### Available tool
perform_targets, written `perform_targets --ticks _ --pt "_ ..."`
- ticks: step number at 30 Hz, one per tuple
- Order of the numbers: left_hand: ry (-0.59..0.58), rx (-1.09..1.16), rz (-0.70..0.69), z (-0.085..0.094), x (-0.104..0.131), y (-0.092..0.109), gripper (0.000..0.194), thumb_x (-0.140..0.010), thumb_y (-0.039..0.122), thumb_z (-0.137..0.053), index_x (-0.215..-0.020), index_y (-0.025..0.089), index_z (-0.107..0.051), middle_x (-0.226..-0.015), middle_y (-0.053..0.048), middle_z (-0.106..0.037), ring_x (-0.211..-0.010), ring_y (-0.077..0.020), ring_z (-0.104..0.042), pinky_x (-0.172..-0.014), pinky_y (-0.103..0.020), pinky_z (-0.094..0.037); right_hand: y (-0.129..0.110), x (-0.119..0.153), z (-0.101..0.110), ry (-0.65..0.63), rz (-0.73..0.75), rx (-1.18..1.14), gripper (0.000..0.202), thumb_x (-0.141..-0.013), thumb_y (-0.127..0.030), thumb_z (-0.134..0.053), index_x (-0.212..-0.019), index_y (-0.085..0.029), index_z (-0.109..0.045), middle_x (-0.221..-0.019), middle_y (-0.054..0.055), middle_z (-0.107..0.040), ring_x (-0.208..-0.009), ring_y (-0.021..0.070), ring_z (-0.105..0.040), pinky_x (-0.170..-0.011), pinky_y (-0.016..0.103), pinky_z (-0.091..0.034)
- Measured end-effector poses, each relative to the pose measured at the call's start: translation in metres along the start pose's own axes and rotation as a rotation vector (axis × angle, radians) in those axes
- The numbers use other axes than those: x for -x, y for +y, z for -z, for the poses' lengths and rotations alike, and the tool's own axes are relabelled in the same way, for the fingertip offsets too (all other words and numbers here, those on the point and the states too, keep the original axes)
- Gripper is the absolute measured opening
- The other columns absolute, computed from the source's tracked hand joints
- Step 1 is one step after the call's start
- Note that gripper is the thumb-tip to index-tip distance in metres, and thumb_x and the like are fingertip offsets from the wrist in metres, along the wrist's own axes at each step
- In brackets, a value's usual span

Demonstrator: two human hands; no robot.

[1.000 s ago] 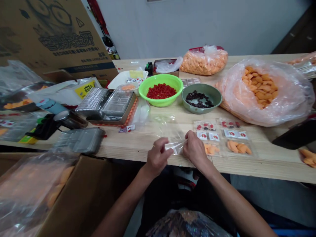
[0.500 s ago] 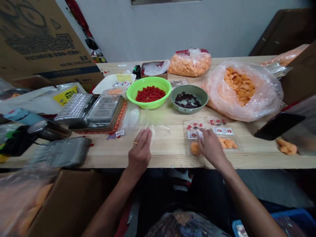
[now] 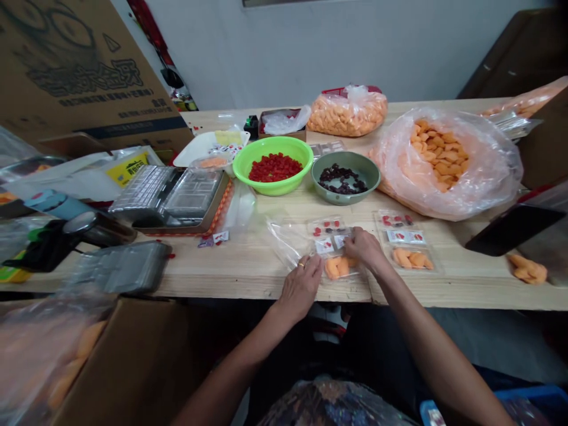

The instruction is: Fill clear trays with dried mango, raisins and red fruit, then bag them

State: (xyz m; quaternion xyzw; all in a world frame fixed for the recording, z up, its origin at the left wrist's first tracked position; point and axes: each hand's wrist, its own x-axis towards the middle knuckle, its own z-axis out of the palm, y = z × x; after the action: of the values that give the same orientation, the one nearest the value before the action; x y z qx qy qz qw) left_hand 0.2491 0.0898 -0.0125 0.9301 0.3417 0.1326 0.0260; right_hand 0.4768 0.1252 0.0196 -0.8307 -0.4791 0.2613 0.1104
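Your right hand [image 3: 364, 247] pinches the right edge of a tray [image 3: 329, 236] near the table's [image 3: 239, 269] front; your left hand [image 3: 303, 285] meets its left edge, grip unclear. Its sachets' [image 3: 324, 245] print is illegible; the carton [image 3: 126, 44] bears Chinese characters.

A gold ring [image 3: 302, 265] on the left hand [image 3: 300, 291], bare forearms [image 3: 261, 338], dark trousers [image 3: 377, 349], and a glossy, dark mottled garment [image 3: 335, 405] over the front.

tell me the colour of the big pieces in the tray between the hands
Orange; the big pieces show best in the head view, the only one.
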Motion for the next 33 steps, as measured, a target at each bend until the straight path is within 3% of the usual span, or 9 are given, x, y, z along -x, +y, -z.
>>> perform_targets --ticks 4,7,10,14,18,21,24,29,33 --pt "-0.065 0.040 -0.006 0.003 0.000 -0.010 0.058 -0.085 -0.006 -0.040 -0.138 0.013 -0.055 -0.143 -0.012 -0.059 -0.130 -0.0287 -0.057 -0.100 -0.040 -0.059 -0.008 -0.007 -0.003 -0.090 -0.026 -0.234 0.011 -0.086 -0.022 -0.061 -0.089 -0.012 -0.064 -0.084 0.011 -0.068 -0.086 0.0232 -0.064 -0.070 0.028 -0.042" --pt "-0.048 0.121 0.000 0.005 0.003 -0.017 0.061 -0.081 -0.007 -0.041 -0.137 0.015 -0.055 -0.143 -0.010 -0.059 -0.129 -0.0258 -0.058 -0.103 -0.039 -0.057 -0.014 -0.007 -0.008 -0.168 -0.066 -0.465 0.005 -0.085 -0.019 -0.059 -0.087 -0.015 -0.057 -0.072 0.004 -0.062 -0.065 0.0170 -0.061 -0.058 0.025 -0.042" --pt "0.076 0.161 0.056 0.011 0.006 -0.034 0.064 -0.081 -0.007 -0.041 -0.138 0.016 -0.055 -0.139 -0.011 -0.062 -0.128 -0.0236 -0.059 -0.105 -0.038 -0.056 -0.016 -0.005 -0.007 -0.261 -0.101 -0.707 0.011 -0.080 -0.013 -0.058 -0.085 -0.018 -0.050 -0.067 0.001 -0.057 -0.060 0.0147 -0.061 -0.055 0.024 -0.046" --pt "0.314 0.011 0.227 0.030 0.009 -0.065 0.064 -0.085 -0.005 -0.040 -0.146 0.012 -0.048 -0.141 -0.017 -0.059 -0.132 -0.0278 -0.056 -0.109 -0.043 -0.053 0.000 0.001 0.011 -0.367 -0.077 -0.994 0.023 -0.070 -0.016 -0.071 -0.082 -0.019 -0.052 -0.069 -0.002 -0.056 -0.058 0.0110 -0.058 -0.055 0.021 -0.049" --pt "0.361 -0.049 0.223 0.045 0.013 -0.077 0.065 -0.090 -0.002 -0.038 -0.154 0.014 -0.038 -0.144 -0.017 -0.057 -0.134 -0.0279 -0.055 -0.108 -0.041 -0.054 0.015 0.020 0.023 -0.722 0.026 -1.240 0.042 -0.061 -0.020 -0.086 -0.098 -0.017 -0.068 -0.073 -0.001 -0.062 -0.055 0.0089 -0.054 -0.048 0.018 -0.041" --pt "0.355 -0.011 0.111 0.048 0.014 -0.069 0.066 -0.092 -0.002 -0.036 -0.157 0.014 -0.032 -0.145 -0.017 -0.056 -0.138 -0.0259 -0.052 -0.111 -0.040 -0.052 0.009 0.041 0.015 -0.984 0.063 -1.198 0.047 -0.061 -0.022 -0.086 -0.105 -0.014 -0.071 -0.075 0.001 -0.066 -0.054 0.0082 -0.052 -0.048 0.019 -0.038" --pt "0.334 0.101 -0.012 0.053 0.015 -0.060 0.067 -0.093 0.000 -0.038 -0.158 0.014 -0.029 -0.148 -0.018 -0.052 -0.143 -0.0264 -0.046 -0.114 -0.041 -0.050 -0.003 0.050 0.003 -1.134 0.073 -1.161 0.044 -0.063 -0.023 -0.084 -0.104 -0.012 -0.072 -0.074 0.001 -0.066 -0.050 0.0057 -0.047 -0.046 0.018 -0.032" --pt "0.303 0.374 -0.095 0.061 0.019 -0.064 0.073 -0.089 -0.003 -0.038 -0.158 0.017 -0.030 -0.153 -0.019 -0.046 -0.144 -0.0263 -0.044 -0.115 -0.047 -0.049 -0.003 0.036 -0.002 -1.080 -0.018 -1.151 0.044 -0.060 -0.018 -0.082 -0.102 -0.011 -0.074 -0.070 -0.001 -0.064 -0.047 0.0032 -0.037 -0.042 0.018 -0.023" --pt "0.297 0.405 -0.132 0.057 0.020 -0.069 0.074 -0.087 -0.005 -0.036 -0.158 0.016 -0.031 -0.151 -0.020 -0.046 -0.144 -0.0267 -0.044 -0.115 -0.048 -0.049 -0.002 0.031 0.002 -1.022 -0.031 -1.129 0.046 -0.058 -0.015 -0.079 -0.104 -0.011 -0.075 -0.070 -0.001 -0.064 -0.047 0.0032 -0.036 -0.042 0.018 -0.022"
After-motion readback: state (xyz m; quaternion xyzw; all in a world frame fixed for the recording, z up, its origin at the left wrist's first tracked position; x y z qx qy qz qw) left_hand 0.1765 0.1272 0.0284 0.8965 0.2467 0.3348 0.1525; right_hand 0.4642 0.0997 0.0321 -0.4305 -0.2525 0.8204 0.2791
